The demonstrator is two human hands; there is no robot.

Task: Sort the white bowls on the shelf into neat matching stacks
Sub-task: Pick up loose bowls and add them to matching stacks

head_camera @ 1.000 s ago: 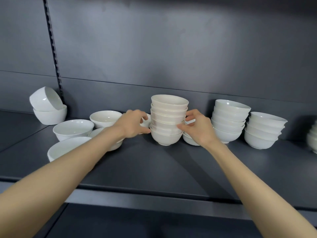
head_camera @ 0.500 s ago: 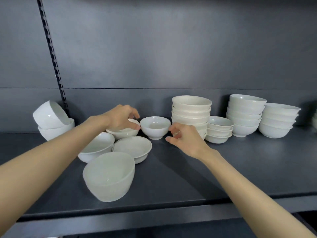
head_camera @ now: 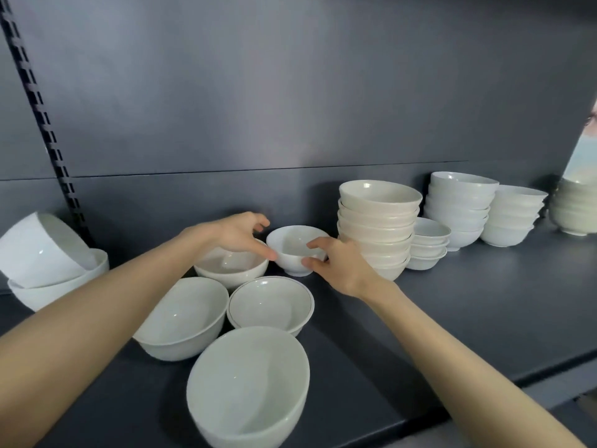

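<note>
A small white bowl (head_camera: 292,250) stands upright on the dark shelf (head_camera: 468,305), just left of a tall cream stack (head_camera: 378,227). My right hand (head_camera: 342,266) pinches its right rim, index finger over the edge and thumb on the outer wall. My left hand (head_camera: 235,236) hovers at its left side with fingers spread and the thumb tip touching the wall. Loose bowls lie below my hands: one under my left hand (head_camera: 231,268), a wide one (head_camera: 184,315), one with a thin dark rim line (head_camera: 271,302), and a front bowl (head_camera: 248,383).
Stacks line the back right: a low small stack (head_camera: 429,247), a taller one (head_camera: 458,205), another (head_camera: 513,215), and one at the edge (head_camera: 571,211). At far left a tilted bowl (head_camera: 42,247) rests in another (head_camera: 58,287). A person's mask (head_camera: 581,156) shows at right.
Both hands left the cream stack and moved left. My right hand has now closed on the small bowl's right rim, and my left thumb has come against its left side.
</note>
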